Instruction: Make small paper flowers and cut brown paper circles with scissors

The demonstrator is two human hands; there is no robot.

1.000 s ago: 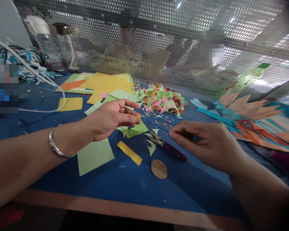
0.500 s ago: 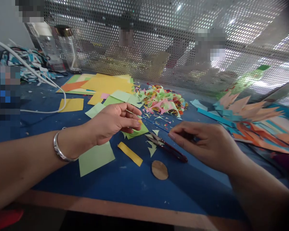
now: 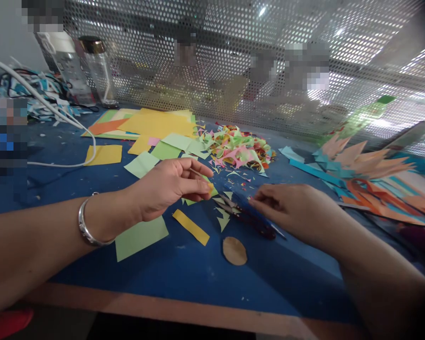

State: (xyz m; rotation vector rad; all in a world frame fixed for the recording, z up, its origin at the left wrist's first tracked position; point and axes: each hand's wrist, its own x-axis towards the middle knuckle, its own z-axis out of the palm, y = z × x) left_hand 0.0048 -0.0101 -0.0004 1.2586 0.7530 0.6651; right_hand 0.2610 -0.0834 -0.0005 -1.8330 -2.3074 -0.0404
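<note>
My left hand (image 3: 177, 186), with a silver bangle at the wrist, pinches a tiny yellow piece of paper (image 3: 210, 188) between thumb and forefinger. My right hand (image 3: 290, 203) closes on a slim blue pen-like tool (image 3: 264, 220), blurred by motion, with a thin metallic tip pointing down to the right. Below that tool lies a pair of dark-red-handled scissors (image 3: 230, 206), partly covered by it, among pale green scraps (image 3: 223, 219). A yellow paper strip (image 3: 191, 227) and a brown oval piece (image 3: 234, 250) lie on the table nearer to me.
Coloured paper sheets (image 3: 159, 123) and a heap of clippings (image 3: 239, 146) lie farther back. Two bottles (image 3: 101, 71) stand before a perforated metal screen (image 3: 212, 61). Orange and blue paper pieces (image 3: 368, 165) are at right. A white cable (image 3: 63, 115) crosses the left side.
The blue tool has swung from pointing left toward my left hand to pointing down right over the scissors. My left hand has shifted slightly right and down with the yellow paper.
</note>
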